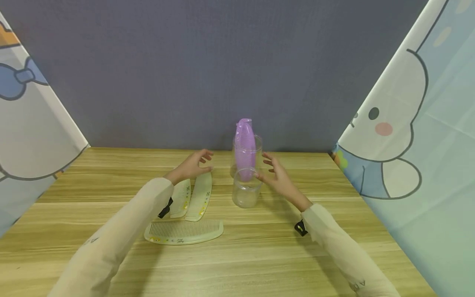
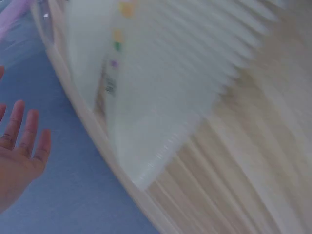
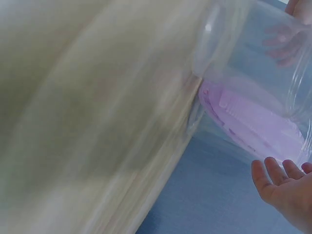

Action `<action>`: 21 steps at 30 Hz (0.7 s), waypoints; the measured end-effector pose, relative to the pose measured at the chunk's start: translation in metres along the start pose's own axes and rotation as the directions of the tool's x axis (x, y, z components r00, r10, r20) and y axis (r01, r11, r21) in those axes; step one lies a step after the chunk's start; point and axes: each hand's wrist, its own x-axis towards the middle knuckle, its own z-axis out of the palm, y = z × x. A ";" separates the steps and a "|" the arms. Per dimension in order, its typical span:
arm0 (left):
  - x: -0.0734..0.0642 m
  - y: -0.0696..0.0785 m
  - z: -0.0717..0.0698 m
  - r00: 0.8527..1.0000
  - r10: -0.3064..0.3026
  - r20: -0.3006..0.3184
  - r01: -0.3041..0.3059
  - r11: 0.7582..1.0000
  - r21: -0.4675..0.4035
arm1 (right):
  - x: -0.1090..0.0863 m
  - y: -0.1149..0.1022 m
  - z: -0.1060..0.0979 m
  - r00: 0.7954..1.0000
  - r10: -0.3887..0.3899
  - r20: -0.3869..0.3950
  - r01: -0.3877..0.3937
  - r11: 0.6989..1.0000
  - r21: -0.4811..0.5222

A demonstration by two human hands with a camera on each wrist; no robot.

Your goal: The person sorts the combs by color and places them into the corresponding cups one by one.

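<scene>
My left hand, fingers loosely bent, hovers over the far end of a pale green comb and holds nothing. Beside that comb lies another pale green comb, partly behind my left wrist. A third green comb lies crosswise nearer to me. To the right, purple combs stand upright in a transparent plastic cup. A second transparent cup stands in front of it. Right of both cups, my right hand has its fingers spread and relaxed, the thumb right at the front cup's rim.
The wooden table runs back to a grey wall panel. Cartoon-printed panels stand at the left and right. A black clip or strap piece hangs at my right cuff, with a similar one at the left.
</scene>
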 end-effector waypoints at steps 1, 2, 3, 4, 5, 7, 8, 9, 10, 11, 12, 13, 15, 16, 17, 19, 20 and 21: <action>-0.002 -0.002 0.000 1.000 -0.002 0.009 0.002 1.000 0.012 | -0.002 0.000 0.001 1.000 -0.001 0.006 0.001 1.000 0.002; -0.004 -0.003 0.000 1.000 -0.007 0.019 0.007 1.000 0.023 | -0.004 0.001 0.001 1.000 -0.004 0.012 0.004 1.000 -0.002; -0.005 -0.004 0.000 1.000 -0.013 0.028 0.012 0.999 0.031 | -0.006 0.001 0.002 1.000 -0.007 0.016 0.007 1.000 -0.006; -0.007 -0.006 0.001 0.999 -0.022 0.037 0.020 0.999 0.038 | -0.007 0.001 0.003 1.000 -0.010 0.022 0.010 1.000 -0.007; -0.008 -0.007 0.001 0.999 -0.031 0.043 0.029 0.999 0.042 | -0.009 0.001 0.004 1.000 -0.012 0.029 0.013 1.000 -0.008; -0.011 -0.009 0.002 0.997 -0.046 0.055 0.042 0.997 0.059 | -0.012 0.002 0.005 0.999 -0.021 0.043 0.021 1.000 -0.014; -0.012 -0.011 0.002 0.997 -0.056 0.059 0.052 0.997 0.062 | -0.013 0.003 0.006 0.998 -0.027 0.051 0.028 1.000 -0.013; -0.013 -0.012 0.003 0.996 -0.065 0.063 0.061 0.996 0.067 | -0.014 0.003 0.007 0.998 -0.038 0.058 0.038 0.999 -0.010; -0.013 -0.014 0.004 0.995 -0.071 0.068 0.066 0.995 0.073 | -0.015 0.004 0.007 0.997 -0.045 0.066 0.046 0.999 -0.009; -0.015 -0.015 0.004 0.995 -0.075 0.072 0.069 0.994 0.084 | -0.016 0.004 0.008 0.996 -0.054 0.072 0.054 0.998 -0.006; -0.016 -0.016 0.004 0.994 -0.080 0.076 0.072 0.992 0.099 | -0.017 0.004 0.009 0.995 -0.059 0.079 0.059 0.998 -0.001; -0.017 -0.017 0.005 0.993 -0.089 0.079 0.081 0.991 0.108 | -0.018 0.005 0.009 0.994 -0.066 0.084 0.066 0.998 0.005; -0.019 -0.018 0.006 0.991 -0.098 0.088 0.085 0.986 0.143 | -0.019 0.005 0.011 0.993 -0.072 0.090 0.071 0.997 0.010; -0.019 -0.018 0.006 0.990 -0.104 0.092 0.088 0.983 0.158 | -0.019 0.005 0.012 0.993 -0.069 0.094 0.068 0.998 0.009; -0.020 -0.019 0.006 0.989 -0.110 0.096 0.092 0.981 0.173 | -0.020 0.005 0.012 0.993 -0.065 0.099 0.064 0.998 0.011; -0.021 -0.019 0.007 0.988 -0.119 0.103 0.098 0.976 0.192 | -0.021 0.005 0.014 0.992 -0.059 0.108 0.059 0.998 0.006; -0.022 -0.020 0.008 0.987 -0.118 0.108 0.094 0.975 0.203 | -0.021 0.004 0.014 0.992 -0.055 0.113 0.054 0.998 0.007; -0.022 -0.021 0.008 0.986 -0.121 0.111 0.095 0.973 0.211 | -0.021 0.004 0.015 0.992 -0.052 0.118 0.051 0.999 0.011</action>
